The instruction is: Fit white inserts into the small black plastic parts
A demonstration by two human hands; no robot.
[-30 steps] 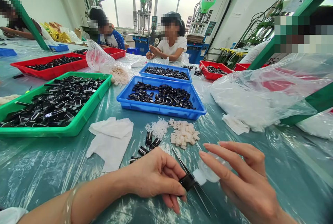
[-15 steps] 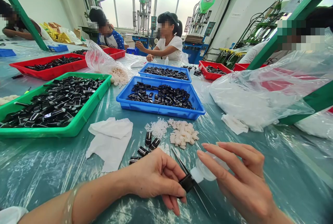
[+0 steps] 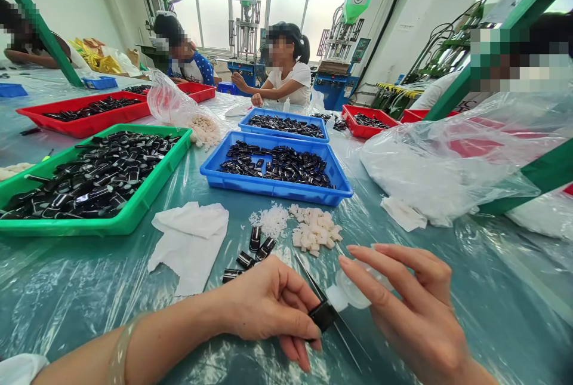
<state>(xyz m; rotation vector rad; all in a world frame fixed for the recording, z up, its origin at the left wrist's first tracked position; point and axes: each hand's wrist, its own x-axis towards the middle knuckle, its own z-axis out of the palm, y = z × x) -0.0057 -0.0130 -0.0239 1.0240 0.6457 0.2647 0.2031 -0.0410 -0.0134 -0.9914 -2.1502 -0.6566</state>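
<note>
In the head view, the left hand (image 3: 277, 307) is closed in a pinch, thumb against fingers, with a small glossy black rectangular plastic piece (image 3: 323, 316) between the fingertips, above the desk (image 3: 111, 277) with its clear plastic sheet. The right hand (image 3: 416, 313) is loosely curved, its fingers long and only slightly bent around a translucent soft plastic bottle (image 3: 353, 289); its thumb is out of sight, so how firmly it grips cannot be told. The bottle's white cap (image 3: 336, 297) points at the black piece, at or right beside its edge. Slim dark metal tweezers (image 3: 314, 285) run slantwise behind the piece; what supports them is unclear.

The step in hand looks like work with the bottle at that edge. The next move calls for a steady left pinch and a well-controlled right hand, with the tweezers clear of the cap.

Beyond lie a heap of small off-white square blocks (image 3: 316, 233) and several loose black pieces (image 3: 246, 260).
</note>
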